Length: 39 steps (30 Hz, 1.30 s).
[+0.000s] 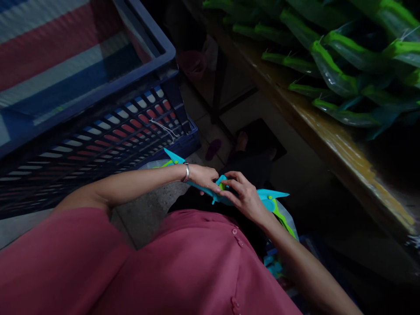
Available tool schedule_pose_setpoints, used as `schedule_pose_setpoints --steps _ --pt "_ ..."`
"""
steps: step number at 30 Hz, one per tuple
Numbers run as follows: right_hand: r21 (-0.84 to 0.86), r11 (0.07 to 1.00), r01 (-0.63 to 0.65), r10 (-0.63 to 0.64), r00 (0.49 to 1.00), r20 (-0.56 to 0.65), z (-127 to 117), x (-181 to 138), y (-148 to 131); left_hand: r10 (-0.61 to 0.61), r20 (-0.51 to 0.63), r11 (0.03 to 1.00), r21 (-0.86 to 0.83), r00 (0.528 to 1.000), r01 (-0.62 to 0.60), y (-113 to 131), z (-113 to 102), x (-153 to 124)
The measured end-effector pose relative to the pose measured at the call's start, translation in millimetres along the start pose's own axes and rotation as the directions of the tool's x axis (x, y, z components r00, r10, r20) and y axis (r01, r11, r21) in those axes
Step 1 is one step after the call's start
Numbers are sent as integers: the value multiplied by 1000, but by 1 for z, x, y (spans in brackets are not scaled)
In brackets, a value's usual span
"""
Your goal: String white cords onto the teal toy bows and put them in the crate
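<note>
Across my lap lies a long blue-and-green plastic piece (273,194), with a pointed blue tip at each end and clear film edged in green below the tips. Its exact kind I cannot make out. My left hand (204,177), with a silver bangle at the wrist, is closed on its middle from the left. From the right, my right hand (244,192) pinches the small blue-and-green middle part with thumb and fingers. Both hands almost meet there and hide some of the piece.
A dark blue slatted crate (131,127) with a striped sheet (62,57) inside stands at left. Green-edged, clear pieces (334,70) are piled on the worn wooden table (315,131) at right. Blue parts (274,266) lie low beside me. Another person's foot (242,141) shows beyond.
</note>
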State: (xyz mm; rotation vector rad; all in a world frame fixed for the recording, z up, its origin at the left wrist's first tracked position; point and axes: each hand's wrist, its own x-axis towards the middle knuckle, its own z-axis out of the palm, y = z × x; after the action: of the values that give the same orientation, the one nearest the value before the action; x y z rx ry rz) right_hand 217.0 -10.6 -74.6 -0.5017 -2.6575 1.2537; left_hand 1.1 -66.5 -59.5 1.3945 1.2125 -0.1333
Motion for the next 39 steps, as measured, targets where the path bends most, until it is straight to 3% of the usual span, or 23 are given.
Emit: schedule_pose_setpoints --steps 4,7,14,20,25,29,33,34,36,39 --pt "65 983 -173 164 979 122 -9 15 2 -55 -143 990 124 988 73 10 10 -3" --pt "29 981 -189 178 958 224 -9 23 3 -91 -227 976 171 970 132 15 20 -4" --pt "-44 969 -243 247 956 156 9 25 4 -148 -324 962 172 934 213 14 30 1" --pt "8 979 -204 200 970 141 7 32 7 -93 -331 969 186 939 161 2 31 0" --pt "59 983 -175 172 984 53 1 13 -6 -17 -332 978 189 943 85 -2 34 -9" --pt "-13 999 -49 45 976 -211 -17 -30 -33 32 -372 977 209 928 50 4 43 -24" --pt "-186 983 6 -95 876 -474 -55 -77 -59 132 -420 965 263 898 -19 7 57 -42" --pt "-227 974 -27 -102 838 -536 -66 -88 -61 194 -475 963 261 858 -74 4 60 -44" --pt "-284 944 -168 -76 727 -682 -90 -106 -56 275 -572 952 277 773 -134 -6 64 -45" --pt "-273 805 -528 44 511 -858 -132 -135 -22 261 -738 963 248 622 -110 -27 68 -37"
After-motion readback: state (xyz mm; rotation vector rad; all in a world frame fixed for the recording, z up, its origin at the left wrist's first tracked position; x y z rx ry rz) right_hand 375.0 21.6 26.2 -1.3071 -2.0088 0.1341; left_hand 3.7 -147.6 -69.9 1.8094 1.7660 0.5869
